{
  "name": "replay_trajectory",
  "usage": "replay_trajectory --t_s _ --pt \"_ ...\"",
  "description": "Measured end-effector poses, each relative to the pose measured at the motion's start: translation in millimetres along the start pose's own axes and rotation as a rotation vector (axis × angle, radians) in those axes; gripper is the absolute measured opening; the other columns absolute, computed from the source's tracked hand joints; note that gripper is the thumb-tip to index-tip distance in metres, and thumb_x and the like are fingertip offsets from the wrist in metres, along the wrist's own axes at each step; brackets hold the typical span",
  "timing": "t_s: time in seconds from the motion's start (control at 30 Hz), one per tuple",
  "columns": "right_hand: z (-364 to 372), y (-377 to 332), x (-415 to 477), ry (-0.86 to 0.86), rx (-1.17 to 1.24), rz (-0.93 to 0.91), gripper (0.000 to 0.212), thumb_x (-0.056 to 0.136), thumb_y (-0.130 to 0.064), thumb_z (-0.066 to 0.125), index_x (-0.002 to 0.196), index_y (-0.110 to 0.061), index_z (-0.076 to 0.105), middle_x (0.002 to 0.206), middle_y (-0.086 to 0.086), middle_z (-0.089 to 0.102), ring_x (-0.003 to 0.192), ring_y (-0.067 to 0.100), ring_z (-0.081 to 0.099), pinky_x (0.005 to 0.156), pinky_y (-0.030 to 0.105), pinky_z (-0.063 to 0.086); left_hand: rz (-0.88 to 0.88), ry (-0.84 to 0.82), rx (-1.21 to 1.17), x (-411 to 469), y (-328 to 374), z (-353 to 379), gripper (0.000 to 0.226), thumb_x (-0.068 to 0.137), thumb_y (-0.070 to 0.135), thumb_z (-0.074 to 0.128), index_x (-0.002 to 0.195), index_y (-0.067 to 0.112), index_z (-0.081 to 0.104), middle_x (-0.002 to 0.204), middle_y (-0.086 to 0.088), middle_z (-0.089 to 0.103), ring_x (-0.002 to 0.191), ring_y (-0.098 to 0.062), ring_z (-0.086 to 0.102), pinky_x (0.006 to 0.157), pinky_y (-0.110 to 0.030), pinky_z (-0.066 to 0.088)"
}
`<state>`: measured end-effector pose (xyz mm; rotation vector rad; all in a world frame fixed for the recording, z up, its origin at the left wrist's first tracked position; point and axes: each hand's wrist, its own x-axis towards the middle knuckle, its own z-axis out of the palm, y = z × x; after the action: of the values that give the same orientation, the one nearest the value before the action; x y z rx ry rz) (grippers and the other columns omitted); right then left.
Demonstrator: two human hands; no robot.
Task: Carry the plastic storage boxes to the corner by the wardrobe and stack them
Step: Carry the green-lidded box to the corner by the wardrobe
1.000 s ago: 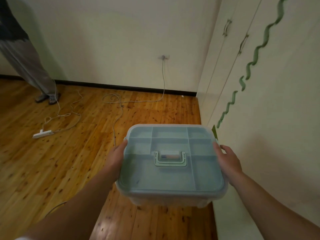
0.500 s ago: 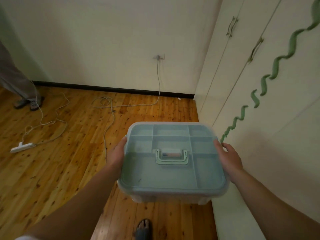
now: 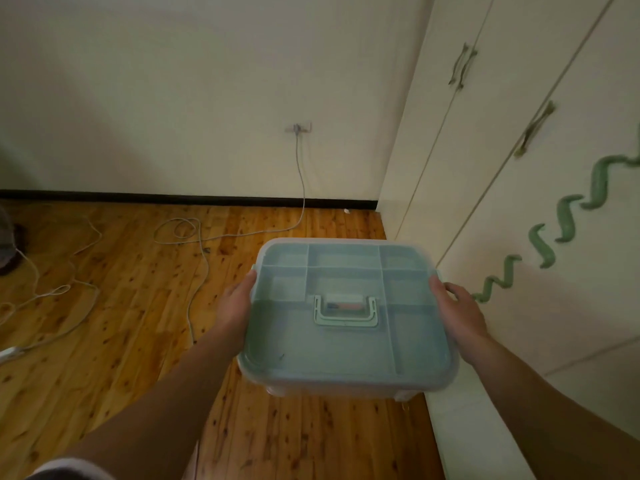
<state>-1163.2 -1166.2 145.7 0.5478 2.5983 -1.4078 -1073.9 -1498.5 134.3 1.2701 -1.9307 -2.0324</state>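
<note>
A clear plastic storage box point(image 3: 346, 344) with a pale blue compartmented lid and a light green folded handle is held level in front of me, above the wooden floor. My left hand point(image 3: 235, 306) grips its left side and my right hand point(image 3: 460, 313) grips its right side, fingers wrapped under the rim. The box hangs beside the white wardrobe point(image 3: 519, 202), whose doors run along the right. The corner between wardrobe and back wall point(image 3: 377, 206) lies ahead. The box's lower body is mostly hidden under its lid.
White cables point(image 3: 197, 237) snake over the floor from a wall socket point(image 3: 298, 128) to a power strip at the left edge point(image 3: 8, 353). Green wavy decorations point(image 3: 568, 220) and metal handles sit on the wardrobe doors. A dark object shows at the far left edge point(image 3: 7, 244).
I have moved forward toward the corner; the back wall and wardrobe appear closer. The person standing at the left has slid almost out of view. My grip on the box is unchanged.
</note>
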Motion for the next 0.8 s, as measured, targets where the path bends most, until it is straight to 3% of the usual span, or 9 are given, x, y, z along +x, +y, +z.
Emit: replay_trajectory --t_s 0.1,0.17,0.27,0.43,0.57,0.8 --pt "8 -19 33 -0.013 0.027 -0.007 0.071 0.081 -0.075 0.043 0.135 -0.03 0.048 0.133 0.005 0.055 0.114 0.028 0.053 0.079 0.038 0.04 0.009 -0.002 0.028 28 19 15 0.058 0.091 0.06 0.046 0.132 0.02 0.055 0.124 -0.008 0.06 0.11 -0.03 0.059 0.09 -0.054 0.051" --pt "11 -28 54 -0.023 0.031 -0.009 0.071 0.082 -0.075 0.043 0.136 -0.03 0.047 0.133 0.005 0.054 0.105 0.025 0.053 0.076 0.036 0.04 0.018 0.003 0.027 44 32 28 0.056 0.091 0.06 0.046 0.129 0.02 0.057 0.12 -0.007 0.062 0.105 -0.028 0.061 0.079 -0.045 0.054" --pt "16 -38 95 -0.054 0.041 -0.023 0.072 0.081 -0.076 0.042 0.136 -0.03 0.046 0.132 0.004 0.055 0.095 0.019 0.049 0.072 0.035 0.041 0.039 0.001 0.028 71 48 53 0.047 0.092 0.059 0.045 0.114 0.022 0.064 0.107 -0.004 0.067 0.091 -0.021 0.065 0.056 -0.032 0.051" --pt "24 -58 166 -0.061 0.025 -0.024 0.07 0.082 -0.075 0.041 0.134 -0.029 0.05 0.131 0.003 0.057 0.097 0.019 0.05 0.078 0.035 0.039 0.055 0.068 0.048 108 74 94 0.032 0.093 0.056 0.045 0.086 0.031 0.063 0.085 0.004 0.064 0.075 -0.013 0.062 0.043 -0.022 0.043" --pt "30 -83 227 -0.066 0.029 -0.038 0.07 0.079 -0.077 0.042 0.13 -0.032 0.053 0.128 0.002 0.058 0.093 0.018 0.049 0.076 0.034 0.04 0.039 0.046 0.033 144 100 124 0.037 0.093 0.058 0.043 0.099 0.029 0.066 0.095 0.001 0.065 0.085 -0.018 0.064 0.052 -0.029 0.046" --pt "40 -119 305 -0.075 0.051 -0.048 0.072 0.076 -0.078 0.044 0.128 -0.03 0.056 0.125 0.001 0.061 0.09 0.017 0.05 0.072 0.031 0.037 -0.001 0.068 0.039 202 139 160 0.041 0.089 0.062 0.047 0.103 0.028 0.067 0.102 -0.002 0.066 0.091 -0.022 0.064 0.073 -0.042 0.055"
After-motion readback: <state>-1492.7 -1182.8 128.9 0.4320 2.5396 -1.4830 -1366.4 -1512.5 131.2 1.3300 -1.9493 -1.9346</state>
